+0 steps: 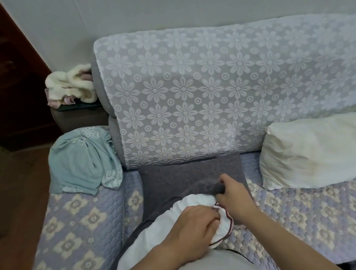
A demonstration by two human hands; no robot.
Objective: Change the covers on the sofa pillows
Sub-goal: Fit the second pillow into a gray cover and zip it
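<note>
A white pillow (160, 228) with dark red piping lies partly inside a dark grey cover (177, 178) on the sofa seat in front of me. My left hand (190, 227) grips the pillow's near corner, fingers curled into the white fabric. My right hand (232, 192) pinches the bunched edge of the grey cover at its opening, just above the pillow's end. A second bare, off-white pillow (318, 151) leans against the backrest at the right.
The sofa (83, 220) has a quilted lilac flower-patterned seat cover and a lace floral backrest drape (211, 88). A crumpled teal cloth (84, 161) hangs over the left armrest. A fluffy cream bundle (72, 86) sits behind the armrest beside a dark wooden door.
</note>
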